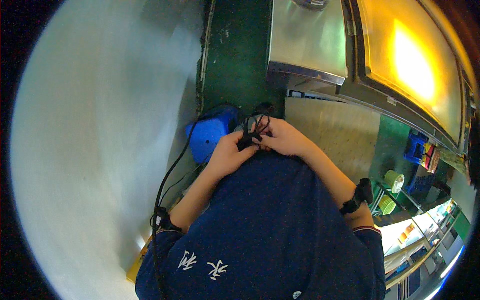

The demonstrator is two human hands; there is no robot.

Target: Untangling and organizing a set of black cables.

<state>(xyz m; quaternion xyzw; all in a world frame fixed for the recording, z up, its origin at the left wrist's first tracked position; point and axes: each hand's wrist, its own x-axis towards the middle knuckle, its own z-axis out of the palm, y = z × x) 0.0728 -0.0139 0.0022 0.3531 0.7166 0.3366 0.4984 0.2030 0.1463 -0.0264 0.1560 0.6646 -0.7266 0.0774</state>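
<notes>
Both my hands are together in front of my body, at the hem of my dark blue shirt (pixel 265 215). Between them is a black cord (pixel 254 136), bunched with thin loops sticking up. My left hand (pixel 231 154) pinches it from the left side. My right hand (pixel 284 138) has its fingers bent round it from the right, thumb towards the left hand. Whether the cord is knotted cannot be made out. Black straps (pixel 357 197) sit round both my arms.
A blue plastic object (pixel 209 137) stands beside my left hand, next to a pale wall (pixel 110 125). A black cable (pixel 170 175) runs down at my left. Ahead is a metal counter (pixel 307 40); to the right, a yellow-lit panel (pixel 410 60) and green baskets (pixel 394 181).
</notes>
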